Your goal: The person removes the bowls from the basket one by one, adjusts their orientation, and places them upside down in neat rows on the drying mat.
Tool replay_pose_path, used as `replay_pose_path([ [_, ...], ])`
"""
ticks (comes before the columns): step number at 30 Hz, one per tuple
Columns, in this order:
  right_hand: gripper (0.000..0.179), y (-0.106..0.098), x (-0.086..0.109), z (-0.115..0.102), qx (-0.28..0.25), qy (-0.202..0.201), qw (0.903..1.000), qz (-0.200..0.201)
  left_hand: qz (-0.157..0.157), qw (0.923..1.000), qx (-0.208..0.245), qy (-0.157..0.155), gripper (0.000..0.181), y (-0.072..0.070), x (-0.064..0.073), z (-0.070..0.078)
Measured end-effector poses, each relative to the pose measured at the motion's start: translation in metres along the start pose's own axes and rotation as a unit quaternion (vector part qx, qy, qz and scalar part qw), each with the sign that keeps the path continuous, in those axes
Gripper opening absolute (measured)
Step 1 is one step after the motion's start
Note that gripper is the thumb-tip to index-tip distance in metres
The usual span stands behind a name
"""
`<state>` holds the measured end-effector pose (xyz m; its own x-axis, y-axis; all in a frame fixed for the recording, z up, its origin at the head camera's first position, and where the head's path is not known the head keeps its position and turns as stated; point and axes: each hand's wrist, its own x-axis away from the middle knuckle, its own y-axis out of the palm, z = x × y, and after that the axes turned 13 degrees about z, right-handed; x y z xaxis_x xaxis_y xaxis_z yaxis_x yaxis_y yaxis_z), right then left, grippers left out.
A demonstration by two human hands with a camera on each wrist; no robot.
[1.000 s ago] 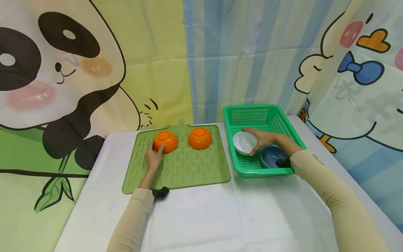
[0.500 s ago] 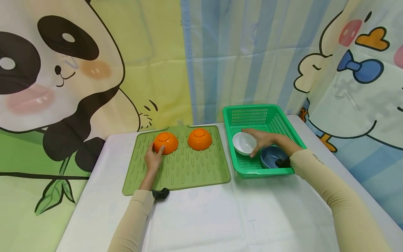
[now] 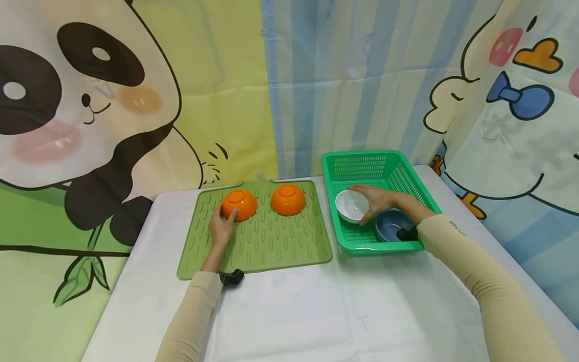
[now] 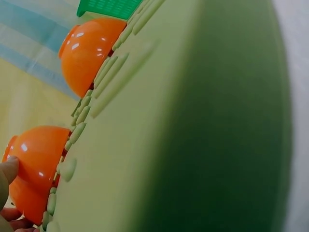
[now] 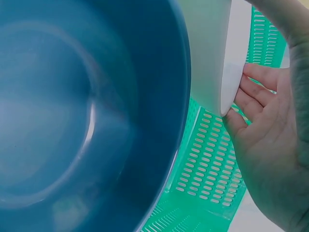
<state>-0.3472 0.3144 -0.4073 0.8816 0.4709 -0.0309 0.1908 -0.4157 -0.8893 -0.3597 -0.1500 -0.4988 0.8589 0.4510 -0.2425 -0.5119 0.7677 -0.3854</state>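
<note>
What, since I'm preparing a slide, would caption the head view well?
Left grip on an overturned orange bowl, right grip on a white bowl in a green basket.

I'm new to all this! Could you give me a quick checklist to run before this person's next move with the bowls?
1. Left hand on the left-hand round glossy orange bowl: ok, thumb and fingers touch it.
2. Second round orange bowl upside down on the rectangular ribbed green mat: ok.
3. Right hand at the round white bowl: ok, fingers touch its rim.
4. Grip firm enough: cannot tell.
5. White bowl out of the perforated green plastic basket: not ok, it's inside.
</note>
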Motion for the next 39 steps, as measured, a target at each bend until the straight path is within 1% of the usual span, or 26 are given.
replay_pose_path([
  [5, 0.11, 0.0, -0.001, 0.003, 0.01, 0.0, 0.9999, 0.011, -0.002, 1.0, 0.001, -0.006, 0.065, -0.001, -0.001, 0.002],
  [11, 0.111, -0.003, -0.001, 0.005, -0.001, -0.002, 0.9997, 0.025, -0.009, 0.9998, 0.015, -0.007, 0.068, -0.003, -0.003, 0.003],
  [16, 0.111, -0.009, 0.001, 0.006, 0.001, -0.003, 0.9991, 0.042, -0.005, 0.9997, 0.016, -0.015, 0.07, -0.01, -0.004, 0.009],
  [20, 0.111, -0.017, 0.005, 0.006, -0.009, -0.003, 0.9979, 0.065, -0.001, 0.9994, 0.029, -0.017, 0.069, -0.02, -0.002, 0.023],
  [23, 0.11, -0.023, 0.007, 0.004, -0.008, -0.014, 0.9966, 0.081, -0.003, 0.9989, 0.046, -0.007, 0.067, -0.027, 0.005, 0.036],
  [26, 0.109, -0.029, 0.008, 0.001, -0.013, -0.02, 0.9948, 0.099, -0.008, 0.9974, 0.07, 0.014, 0.065, -0.033, 0.015, 0.051],
  [28, 0.108, -0.032, 0.009, -0.003, -0.028, -0.019, 0.9935, 0.108, -0.012, 0.995, 0.094, 0.03, 0.063, -0.036, 0.024, 0.063],
  [31, 0.106, -0.038, 0.012, -0.01, -0.074, -0.017, 0.9904, 0.115, -0.035, 0.9884, 0.142, 0.042, 0.058, -0.039, 0.035, 0.078],
  [33, 0.104, -0.041, 0.014, -0.017, -0.105, -0.014, 0.9877, 0.115, -0.058, 0.9849, 0.158, 0.041, 0.053, -0.04, 0.04, 0.086],
  [34, 0.104, -0.043, 0.015, -0.02, -0.122, -0.012, 0.9858, 0.114, -0.075, 0.9828, 0.165, 0.035, 0.051, -0.04, 0.042, 0.09],
  [36, 0.103, -0.048, 0.019, -0.035, -0.152, -0.009, 0.982, 0.112, -0.127, 0.9717, 0.199, 0.017, 0.046, -0.041, 0.047, 0.098],
  [37, 0.103, -0.049, 0.02, -0.039, -0.166, -0.011, 0.9796, 0.112, -0.157, 0.9638, 0.215, 0.004, 0.044, -0.04, 0.049, 0.101],
  [38, 0.102, -0.051, 0.021, -0.042, -0.182, -0.014, 0.9767, 0.113, -0.187, 0.9549, 0.23, -0.012, 0.044, -0.04, 0.051, 0.104],
  [39, 0.102, -0.052, 0.022, -0.046, -0.197, -0.018, 0.9737, 0.113, -0.218, 0.9435, 0.248, -0.029, 0.044, -0.039, 0.055, 0.108],
])
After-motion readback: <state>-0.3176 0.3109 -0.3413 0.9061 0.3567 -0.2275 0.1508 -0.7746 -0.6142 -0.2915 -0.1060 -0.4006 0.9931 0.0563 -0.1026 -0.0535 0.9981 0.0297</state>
